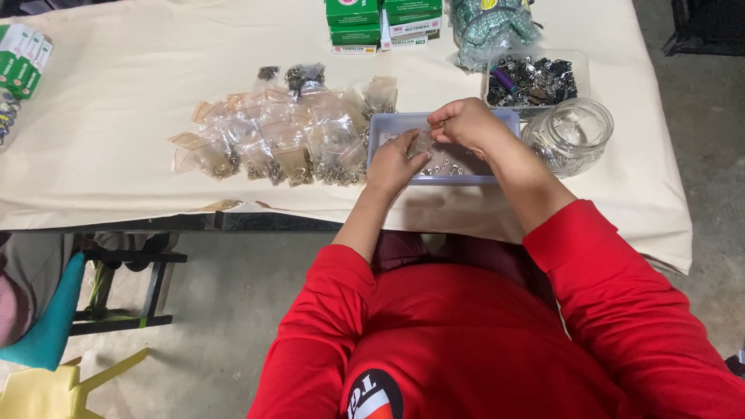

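Clear small plastic bag (420,144) pinched in left hand (396,164), held over shallow grey tray (378,124). Right hand (468,124) closed, fingertips bunched at bag mouth; what it grips cannot tell. Small metal pieces (446,166) lie in tray. Filled bags (283,147) spread just left; glass jar (570,133) right, on cream tablecloth (116,109).

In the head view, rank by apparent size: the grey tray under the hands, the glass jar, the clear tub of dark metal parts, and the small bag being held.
1. Grey tray, partly hidden by the hands.
2. Clear tub and glass jar: look alike, so not ranked.
3. Small clear bag, pinched between the left hand and right hand.
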